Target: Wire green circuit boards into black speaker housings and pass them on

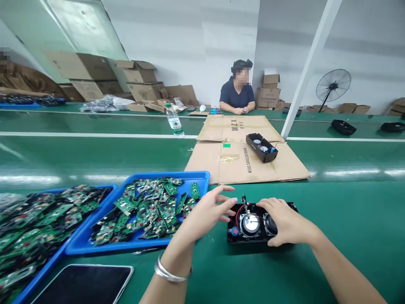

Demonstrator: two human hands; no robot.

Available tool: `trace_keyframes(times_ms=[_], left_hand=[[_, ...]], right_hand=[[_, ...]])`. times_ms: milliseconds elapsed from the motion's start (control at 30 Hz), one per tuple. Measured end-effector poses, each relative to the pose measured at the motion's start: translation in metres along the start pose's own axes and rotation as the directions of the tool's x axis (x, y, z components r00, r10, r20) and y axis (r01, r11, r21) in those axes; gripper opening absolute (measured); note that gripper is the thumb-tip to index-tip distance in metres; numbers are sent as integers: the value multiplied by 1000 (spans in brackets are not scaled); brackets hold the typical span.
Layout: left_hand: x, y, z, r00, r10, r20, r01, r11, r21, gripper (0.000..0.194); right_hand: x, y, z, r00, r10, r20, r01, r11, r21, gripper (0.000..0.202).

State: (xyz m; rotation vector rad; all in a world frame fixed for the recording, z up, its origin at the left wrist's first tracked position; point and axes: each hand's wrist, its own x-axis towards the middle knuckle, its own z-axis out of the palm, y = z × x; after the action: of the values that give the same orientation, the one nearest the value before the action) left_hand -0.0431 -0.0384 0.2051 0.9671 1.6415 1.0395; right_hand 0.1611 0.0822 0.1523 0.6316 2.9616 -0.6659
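Green workbench (348,245) runs the full width; on its far side a co-worker (237,95) sits with forearms on the surface. Flattened cardboard sheet (205,160) spans the middle. Two shallow blue trays to the person's left, the nearer-centre tray (126,248) and the outer tray (40,277), both heaped with green circuit boards (158,207). Tablet (84,287) lies dark just in front of them. The black speaker housing (253,241) lies flat and open-topped on the bench, right of the trays, in front of the cardboard; a similar second housing (267,157) rests on the sheet. Right hand (283,221) straddles the housing's right part, thumb at the near side, fingers toward the far side, apparently clasping it; firmness cannot be told. Left hand (210,209) reaches over the left end, fingers apart, no object discernible between them. Inside, two round drivers, the left one (251,223) and the partly covered right one (270,225), look seated: that much seems done. A small upright part (244,203), a red-and-blue piece (234,231) and red wire (238,215) show too. Interior exposed, no cover on; judged part-finished, wiring fixity unclear.
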Motion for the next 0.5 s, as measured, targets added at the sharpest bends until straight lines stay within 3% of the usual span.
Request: trace_keyframes(times_ms=[133,333,400,500], left_hand=[[-6,1,-8,999,40,-21,-40,999,-6,50],[-3,0,-10,999,31,-20,-30,999,27,60],[0,0,-10,1000,20,-8,-19,999,43,64],[3,-1,-10,1000,-9,-1,9,999,51,73]], right_hand=[[-39,37,-6,962,246,-115,-243,969,39,83],[-119,140,-30,756,609,-240,-607,789,89,80],[-150,177,-39,648,704,-291,-709,697,106,80],[-191,217,-48,424,818,-388,-856,502,124,84]])
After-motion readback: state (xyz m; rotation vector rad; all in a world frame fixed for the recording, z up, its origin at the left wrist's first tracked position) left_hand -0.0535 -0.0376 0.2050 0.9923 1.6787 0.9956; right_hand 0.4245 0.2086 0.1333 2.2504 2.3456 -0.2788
